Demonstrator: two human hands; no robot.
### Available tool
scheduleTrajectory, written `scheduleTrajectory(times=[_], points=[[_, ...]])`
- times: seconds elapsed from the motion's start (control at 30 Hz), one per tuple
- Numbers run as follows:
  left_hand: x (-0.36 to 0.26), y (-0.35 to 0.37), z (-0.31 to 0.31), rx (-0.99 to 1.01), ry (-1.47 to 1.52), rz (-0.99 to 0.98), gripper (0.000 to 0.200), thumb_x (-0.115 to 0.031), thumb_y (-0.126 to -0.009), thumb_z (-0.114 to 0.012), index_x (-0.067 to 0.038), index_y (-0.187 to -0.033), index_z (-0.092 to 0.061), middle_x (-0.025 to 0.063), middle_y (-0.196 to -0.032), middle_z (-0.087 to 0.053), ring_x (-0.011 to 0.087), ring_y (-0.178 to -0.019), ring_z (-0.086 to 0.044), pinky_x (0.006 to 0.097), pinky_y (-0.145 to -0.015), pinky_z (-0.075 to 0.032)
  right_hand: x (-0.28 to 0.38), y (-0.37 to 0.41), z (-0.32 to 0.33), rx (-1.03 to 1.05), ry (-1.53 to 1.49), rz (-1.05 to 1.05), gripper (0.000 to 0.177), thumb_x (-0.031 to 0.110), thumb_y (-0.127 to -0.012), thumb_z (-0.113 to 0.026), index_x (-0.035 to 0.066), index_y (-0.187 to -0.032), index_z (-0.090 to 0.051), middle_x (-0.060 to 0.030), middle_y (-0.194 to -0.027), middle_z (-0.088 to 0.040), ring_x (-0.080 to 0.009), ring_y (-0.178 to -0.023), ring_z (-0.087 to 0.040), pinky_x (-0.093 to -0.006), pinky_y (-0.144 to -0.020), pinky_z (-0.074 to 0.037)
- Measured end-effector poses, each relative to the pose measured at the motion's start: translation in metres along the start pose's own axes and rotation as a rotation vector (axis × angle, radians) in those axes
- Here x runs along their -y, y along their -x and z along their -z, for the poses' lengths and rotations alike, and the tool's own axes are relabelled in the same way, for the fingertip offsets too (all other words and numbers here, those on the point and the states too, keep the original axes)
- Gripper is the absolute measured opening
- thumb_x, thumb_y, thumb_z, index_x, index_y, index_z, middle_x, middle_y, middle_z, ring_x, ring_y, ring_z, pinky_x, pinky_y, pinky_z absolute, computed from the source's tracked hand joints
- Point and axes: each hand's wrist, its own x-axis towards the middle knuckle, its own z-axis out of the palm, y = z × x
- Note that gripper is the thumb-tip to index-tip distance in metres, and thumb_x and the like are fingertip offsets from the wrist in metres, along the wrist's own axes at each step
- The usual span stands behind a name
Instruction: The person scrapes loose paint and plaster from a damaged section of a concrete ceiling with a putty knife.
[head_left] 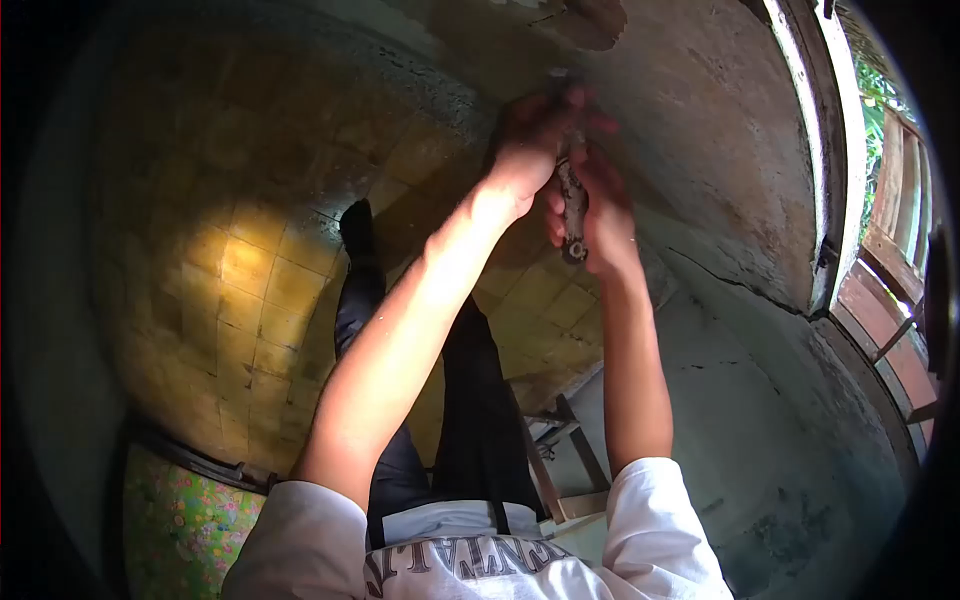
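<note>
In the head view, my right hand point(607, 215) is wrapped around the worn, pale-spotted handle of a hand tool point(573, 205). Its butt end, with a round hole, sticks out below the fingers; the front end is hidden behind the hands. My left hand point(532, 145) is raised beside it, curled close over the tool's upper end. Its fingers are dark and blurred, and I cannot tell what they grip. Both hands are close to the stained wall point(700, 110), just below a brown peeling patch point(597, 22).
Yellow tiles point(245, 270) spread across the left, with a sunlit spot. A wooden frame point(575, 500) stands low beside my legs. Flowered green cloth point(190, 520) lies at lower left. At right, an opening point(885, 200) shows wooden slats and greenery; a cracked ledge point(740, 350) runs below it.
</note>
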Motion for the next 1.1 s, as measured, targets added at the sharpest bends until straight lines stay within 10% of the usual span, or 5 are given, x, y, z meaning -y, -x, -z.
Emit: scheduleTrajectory(times=[0.37,0.77,1.1], points=[[0.008,-0.036,-0.003,-0.102,-0.135,-0.181,0.029,-0.033,-0.096,-0.059,-0.005,-0.089,-0.062,-0.0007,-0.069,-0.057,0.0068,-0.066,-0.056,0.0237,-0.061,-0.044,-0.044,-0.067,0.011,-0.385,0.621,0.7,0.028,0.02,-0.101,-0.043,-0.003,-0.093,-0.058,-0.0111,-0.064,-0.056,-0.0192,-0.053,-0.052,-0.0343,-0.052,-0.043],[0.01,-0.048,0.008,-0.108,-0.105,-0.142,0.026,-0.028,-0.096,-0.059,-0.003,-0.087,-0.061,0.0004,-0.064,-0.054,0.0135,-0.063,-0.06,0.0274,-0.06,-0.048,-0.053,-0.08,-0.005,-0.515,0.674,0.787,0.032,0.015,-0.099,-0.041,-0.007,-0.095,-0.063,-0.0297,-0.077,-0.062,-0.0474,-0.08,-0.061,-0.0431,-0.081,-0.049],[0.016,-0.047,0.012,-0.096,-0.094,-0.159,0.027,-0.027,-0.096,-0.059,-0.002,-0.086,-0.062,0.0011,-0.064,-0.056,0.0127,-0.063,-0.061,0.0269,-0.059,-0.048,-0.057,-0.079,0.001,-0.502,0.691,0.687,0.031,0.018,-0.1,-0.042,-0.003,-0.093,-0.065,-0.0208,-0.062,-0.056,-0.0324,-0.057,-0.059,-0.0356,-0.077,-0.049]])
